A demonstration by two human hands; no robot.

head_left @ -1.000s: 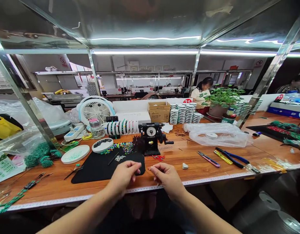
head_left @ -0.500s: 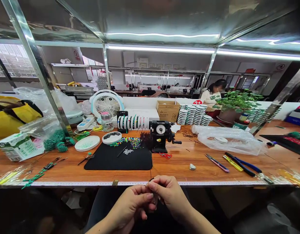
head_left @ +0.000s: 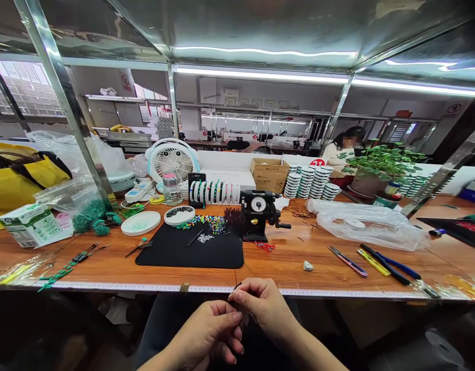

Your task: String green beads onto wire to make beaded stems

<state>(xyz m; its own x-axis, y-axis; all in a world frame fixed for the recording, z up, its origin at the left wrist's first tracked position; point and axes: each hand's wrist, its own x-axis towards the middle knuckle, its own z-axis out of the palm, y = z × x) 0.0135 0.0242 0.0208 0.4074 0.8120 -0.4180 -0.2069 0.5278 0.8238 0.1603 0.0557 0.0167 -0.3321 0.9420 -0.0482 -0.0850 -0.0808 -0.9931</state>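
Note:
My left hand [head_left: 218, 330] and my right hand [head_left: 263, 304] meet in front of the table edge, above my lap. The right thumb and forefinger are pinched together at the tip of a thin dark strand, only a bit of which shows. Just below, the left thumb presses on its forefinger while the other fingers curl loosely; what they grip is too small to make out. Behind the hands lies a black mat [head_left: 191, 252] with colourful beads [head_left: 206, 223], small silvery pieces [head_left: 205, 238] and a thin black tool [head_left: 194, 238].
A black hand-cranked winder [head_left: 256, 214] stands behind the mat beside a row of spools [head_left: 214, 191]. A cutter [head_left: 348, 261] and blue-handled pliers [head_left: 392, 264] lie at right. White dishes [head_left: 140, 223], a fan [head_left: 171, 159] and green strands [head_left: 67, 268] are at left. A co-worker [head_left: 341, 149] sits beyond.
The view has shifted slightly, so the table's things sit a little further right. My left fingers have loosened and spread somewhat below the pinch; the right hand keeps its pinch.

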